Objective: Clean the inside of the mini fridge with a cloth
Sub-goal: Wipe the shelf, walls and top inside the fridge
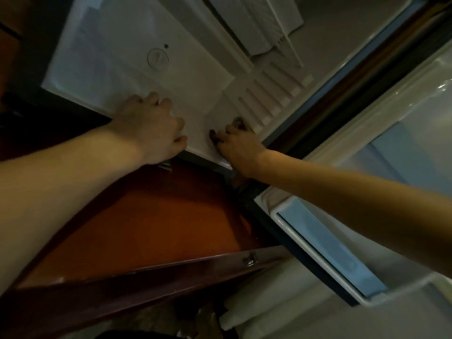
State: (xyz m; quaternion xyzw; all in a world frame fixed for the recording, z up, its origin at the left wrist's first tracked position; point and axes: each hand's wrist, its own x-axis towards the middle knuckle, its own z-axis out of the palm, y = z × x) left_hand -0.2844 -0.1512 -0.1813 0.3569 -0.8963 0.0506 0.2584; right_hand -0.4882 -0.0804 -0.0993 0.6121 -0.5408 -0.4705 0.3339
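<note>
Head view is tilted and dim. Mini fridge (337, 40) is open, interior in the upper half of frame, door swung out to the right.

Left hand (156, 128) sits on the front edge of a white panel (137, 69) inside the fridge. Fingers curled over the panel's surface, thumb hooked at the panel's front edge near its corner. Looks like a grip on that edge, but what's under the palm is hidden.

Right hand (237, 143) is just beside it, at the same front corner of the panel, next to the ribbed side wall (271, 94). Fingers bent and pressed onto the white surface; cannot tell whether they pinch anything. Dark smudge at the fingertips, too blurred to identify.

Round dial (157, 58) on the panel, small dark dot just beside it.

Cloth (256, 23): a white folded piece that may be it lies deeper in the fridge, on the wire shelf (288, 35), well apart from both hands. Neither hand visibly holds a cloth.

Door (391, 133) has a white inner liner with a pale blue shelf bin (330, 243) near its lower edge. Reddish wooden cabinet (151, 216) surrounds the fridge below the hands, with a metal hinge (249, 259) on its lower rail.
</note>
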